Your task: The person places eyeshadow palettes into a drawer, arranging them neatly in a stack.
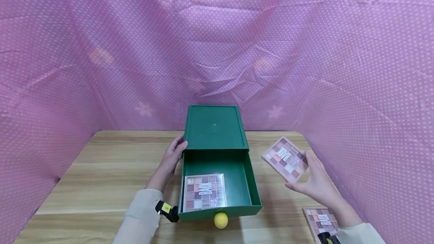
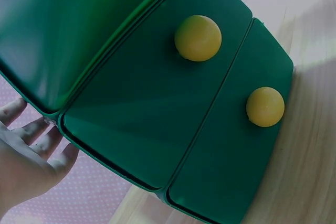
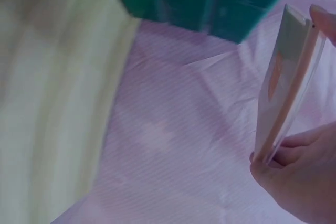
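Observation:
A green drawer cabinet (image 1: pixel 215 127) stands mid-table, its top drawer (image 1: pixel 239 183) pulled out. An eyeshadow palette (image 1: pixel 205 192) lies face up in the drawer's front left part. My left hand (image 1: pixel 168 164) touches the cabinet's left side, fingers fairly straight; the left wrist view shows the fingertips against that wall. To the right of the drawer, above the table, my right hand (image 1: pixel 317 183) holds a second eyeshadow palette (image 1: pixel 285 159) by its edges between thumb and fingers. The right wrist view has this palette (image 3: pixel 289 87) edge-on. Partly hidden by my right forearm, another palette (image 1: pixel 320 221) lies on the table.
A round yellow knob (image 1: pixel 221 220) sticks out from the drawer front. Below it are two shut drawers with yellow knobs (image 2: pixel 265 107). The wooden table (image 1: pixel 112 183) is enclosed by pink dotted cloth (image 1: pixel 217 55) at the back and sides.

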{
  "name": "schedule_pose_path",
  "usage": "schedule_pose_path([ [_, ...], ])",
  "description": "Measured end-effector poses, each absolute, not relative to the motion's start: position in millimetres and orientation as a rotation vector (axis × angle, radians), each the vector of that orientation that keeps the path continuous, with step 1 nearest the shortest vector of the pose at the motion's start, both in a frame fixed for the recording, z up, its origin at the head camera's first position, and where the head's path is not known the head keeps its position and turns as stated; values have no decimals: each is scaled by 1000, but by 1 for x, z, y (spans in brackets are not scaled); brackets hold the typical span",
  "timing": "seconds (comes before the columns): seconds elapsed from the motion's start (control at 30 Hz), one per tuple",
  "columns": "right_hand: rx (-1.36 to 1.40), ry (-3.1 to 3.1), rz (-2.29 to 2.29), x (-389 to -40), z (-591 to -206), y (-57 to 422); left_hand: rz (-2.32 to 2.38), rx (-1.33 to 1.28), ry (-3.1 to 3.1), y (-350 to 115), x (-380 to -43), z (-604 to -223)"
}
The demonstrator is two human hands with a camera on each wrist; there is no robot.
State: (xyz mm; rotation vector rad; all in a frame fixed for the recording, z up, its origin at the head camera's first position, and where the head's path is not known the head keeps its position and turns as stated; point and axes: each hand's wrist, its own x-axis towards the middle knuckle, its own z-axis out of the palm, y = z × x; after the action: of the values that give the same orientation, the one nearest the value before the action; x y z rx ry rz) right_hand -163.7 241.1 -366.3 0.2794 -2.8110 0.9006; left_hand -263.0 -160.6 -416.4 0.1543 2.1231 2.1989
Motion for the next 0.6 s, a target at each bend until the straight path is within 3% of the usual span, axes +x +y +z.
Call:
schedule_pose_path([
  [0.33, 461, -2807, 912, -165, -331, 216, 2230, 157, 2114, -157, -260, -417],
  [0.6, 692, -2802, 1007, -167, -325, 191, 2227, 155, 2122, -155, -257, -417],
])
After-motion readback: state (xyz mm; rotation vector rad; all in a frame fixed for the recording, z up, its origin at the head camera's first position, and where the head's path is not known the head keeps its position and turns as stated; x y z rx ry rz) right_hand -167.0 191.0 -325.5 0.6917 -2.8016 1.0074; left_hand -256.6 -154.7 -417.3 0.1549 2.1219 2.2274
